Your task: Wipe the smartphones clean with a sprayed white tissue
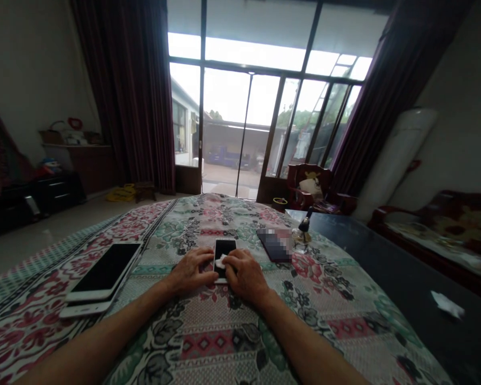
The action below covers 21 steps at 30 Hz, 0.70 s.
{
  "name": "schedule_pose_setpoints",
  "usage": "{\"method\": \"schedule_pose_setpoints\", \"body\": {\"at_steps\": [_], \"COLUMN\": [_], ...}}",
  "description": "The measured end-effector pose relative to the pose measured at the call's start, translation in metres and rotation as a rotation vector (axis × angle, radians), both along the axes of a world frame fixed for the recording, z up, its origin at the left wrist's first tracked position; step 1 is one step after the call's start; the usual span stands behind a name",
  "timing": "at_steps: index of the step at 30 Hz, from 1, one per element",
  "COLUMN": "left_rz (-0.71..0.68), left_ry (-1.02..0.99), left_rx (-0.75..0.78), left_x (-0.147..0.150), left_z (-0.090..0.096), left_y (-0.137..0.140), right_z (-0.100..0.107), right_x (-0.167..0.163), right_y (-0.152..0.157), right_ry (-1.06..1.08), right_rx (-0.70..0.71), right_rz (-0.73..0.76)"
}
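A white-framed smartphone [226,247] with a dark screen lies face up on the flowered tablecloth [208,315] in front of me. My left hand [194,270] grips its left edge, thumb at the lower corner. Between the closed fingers of my right hand [246,272] is a small white tissue [220,261], pressed against the phone's screen. To the left, a larger white-framed device with a black screen [106,270] rests on top of another white one [88,308]. A dark flat item [273,247], partly blurred out, lies right of my hands.
A small clear bottle with a black top [303,232] stands beyond the dark item. Another crumpled white tissue [448,306] is on the black surface [388,267] at the right. Farther off are a wooden chair [310,184], a sofa [444,224] and glass doors [240,133].
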<state>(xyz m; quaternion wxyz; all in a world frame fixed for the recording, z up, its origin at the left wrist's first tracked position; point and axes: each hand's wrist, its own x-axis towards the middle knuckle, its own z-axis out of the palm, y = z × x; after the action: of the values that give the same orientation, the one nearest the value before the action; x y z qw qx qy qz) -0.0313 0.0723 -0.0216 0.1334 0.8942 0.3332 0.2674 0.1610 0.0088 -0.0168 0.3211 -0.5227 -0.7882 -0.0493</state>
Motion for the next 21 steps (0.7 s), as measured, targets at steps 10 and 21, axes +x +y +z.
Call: {"method": "schedule_pose_setpoints", "body": {"at_steps": [10,21], "left_rz": [0.008,0.142], "left_ry": [0.012,0.148], "left_rx": [0.012,-0.062], "left_x": [-0.006,-0.004], "left_z": [-0.008,-0.006], "left_y": [0.004,0.001], "right_z": [0.006,0.016], "right_x": [0.003,0.000], "right_y": [-0.002,0.008], "right_ry": [-0.130,-0.284], "right_rx": [-0.009,-0.095], "right_rz": [0.042,0.027]}}
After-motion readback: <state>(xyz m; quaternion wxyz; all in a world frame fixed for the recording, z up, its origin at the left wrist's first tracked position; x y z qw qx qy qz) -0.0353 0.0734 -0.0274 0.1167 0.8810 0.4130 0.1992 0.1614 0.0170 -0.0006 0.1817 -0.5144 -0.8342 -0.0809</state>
